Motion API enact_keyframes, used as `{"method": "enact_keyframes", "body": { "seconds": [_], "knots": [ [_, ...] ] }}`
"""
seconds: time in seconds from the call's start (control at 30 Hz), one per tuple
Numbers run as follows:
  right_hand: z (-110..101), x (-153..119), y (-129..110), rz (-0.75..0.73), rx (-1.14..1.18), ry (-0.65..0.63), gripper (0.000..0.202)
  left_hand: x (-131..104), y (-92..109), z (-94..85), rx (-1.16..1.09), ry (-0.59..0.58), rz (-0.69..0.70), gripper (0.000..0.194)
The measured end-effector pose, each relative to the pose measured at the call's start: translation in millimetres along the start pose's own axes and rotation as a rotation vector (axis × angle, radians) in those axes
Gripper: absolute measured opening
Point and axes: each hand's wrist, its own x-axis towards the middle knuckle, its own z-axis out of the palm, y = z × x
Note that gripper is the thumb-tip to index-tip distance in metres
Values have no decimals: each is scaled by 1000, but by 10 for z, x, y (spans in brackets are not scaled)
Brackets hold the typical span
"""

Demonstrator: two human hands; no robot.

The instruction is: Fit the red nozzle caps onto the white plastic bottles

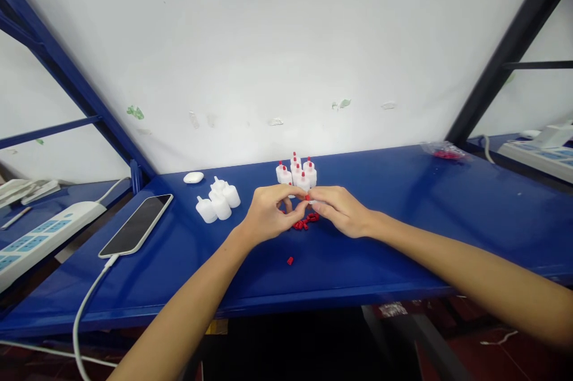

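Note:
My left hand (274,212) and my right hand (341,209) meet at their fingertips over the blue table. Between them is a small red cap (307,196) with a white nozzle tip (312,202) just below it. The fingers of my left hand close on the white nozzle piece, and my right thumb and index finger pinch at the red cap. Just behind the hands stand several white bottles with red caps (303,181). Loose red caps (301,225) lie under the hands, partly covered by them. A single red cap (290,261) lies nearer the front edge.
Several white bottles without caps (221,204) stand left of my left hand. Farther left lie a phone (136,226) on a white cable and a white case (193,177). A plastic bag with red pieces (447,154) is at the back right. Behind the table is a white wall (286,70).

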Motion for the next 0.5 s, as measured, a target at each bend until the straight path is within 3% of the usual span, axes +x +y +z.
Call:
{"method": "enact_keyframes", "body": {
  "seconds": [0.27, 0.5],
  "knots": [
    [-9, 12, 12, 47, 98, 28, 34, -6, 28, 70, 18, 48, 114, 11],
    [-2, 12, 22, 43, 124, 12, 39, -39, -22, 109, 26, 98, 119, 16]
  ]
}}
